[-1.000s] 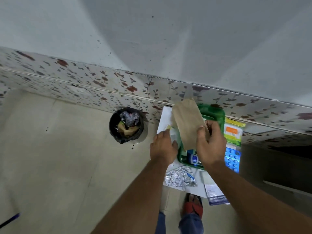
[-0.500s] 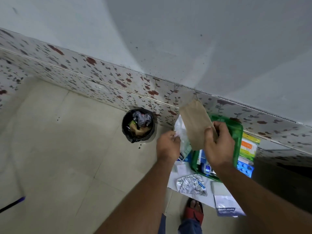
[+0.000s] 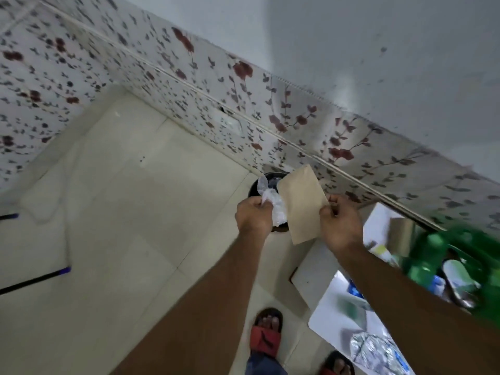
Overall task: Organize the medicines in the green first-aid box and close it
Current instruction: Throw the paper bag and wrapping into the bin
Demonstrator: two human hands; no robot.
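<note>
Left hand (image 3: 254, 216) grips crumpled clear plastic (image 3: 274, 205) over the black bin (image 3: 266, 182); right hand (image 3: 341, 221) pinches a brown paper envelope (image 3: 303, 204). The green first-aid box (image 3: 446, 263), blurred, apparently open, sits right.

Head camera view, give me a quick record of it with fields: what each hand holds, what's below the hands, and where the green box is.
left hand: grips a crumpled clear plastic wrapper
right hand: pinches a flat brown paper envelope by its edge
below the hands: black bin on the floor by the wall, mostly hidden
green first-aid box: at the right edge, open, blurred
also in view: foil blister strips on a white sheet, bottom right
</note>
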